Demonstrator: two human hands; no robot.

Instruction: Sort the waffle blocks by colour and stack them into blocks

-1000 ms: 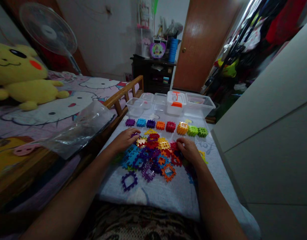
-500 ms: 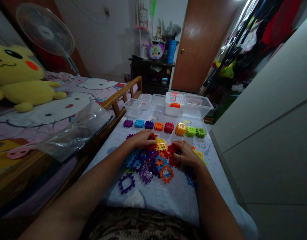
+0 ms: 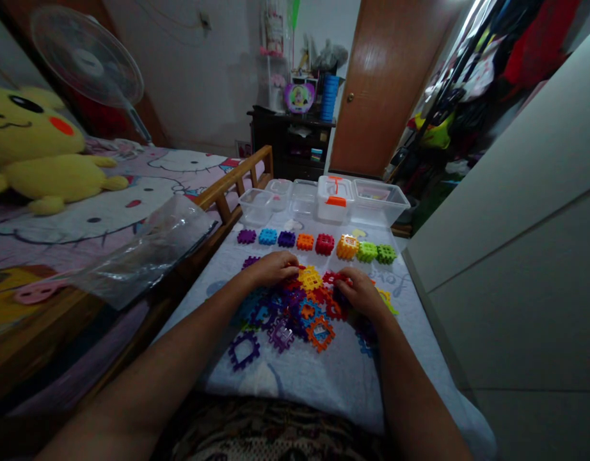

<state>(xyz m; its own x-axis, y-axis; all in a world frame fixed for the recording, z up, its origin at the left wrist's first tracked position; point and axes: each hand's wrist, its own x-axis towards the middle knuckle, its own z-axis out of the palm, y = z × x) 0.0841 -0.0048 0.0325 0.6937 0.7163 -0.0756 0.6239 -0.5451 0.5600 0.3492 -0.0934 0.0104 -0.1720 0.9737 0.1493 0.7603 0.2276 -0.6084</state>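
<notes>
The loose pile of square, notch-edged plastic pieces in mixed colours [image 3: 295, 306] lies mid-table, on a table covered with pale blue patterned cloth [image 3: 333, 381], apart from its near edge. The central position presumably keeps the pieces within reach of both hands.

The left hand [image 3: 276, 269] rests at the pile's far left, fingers bent and narrowly spaced beside red pieces; whether they grip one cannot be told. The right hand [image 3: 355, 289] is at the pile's right side, thumb and fingers drawn in at the edge of a small red notched piece [image 3: 330, 278]; a firm grip cannot be confirmed. A yellow lattice piece [image 3: 310, 278] lies between the hands.

Beyond the pile, a row of single-colour stacks [image 3: 304, 242] runs from purple at the left to dark green at the right, probably spaced to keep the colours distinct.

Transparent plastic bins [image 3: 256, 206] and a white lidded box with orange latches [image 3: 334, 200] line the far edge, behind the row. A wooden bed rail [image 3: 237, 178] bounds the left edge and a white cabinet [image 3: 525, 256] flanks the right, limiting sideways clearance. The forearms cross the near corners and hide parts of the pile.
</notes>
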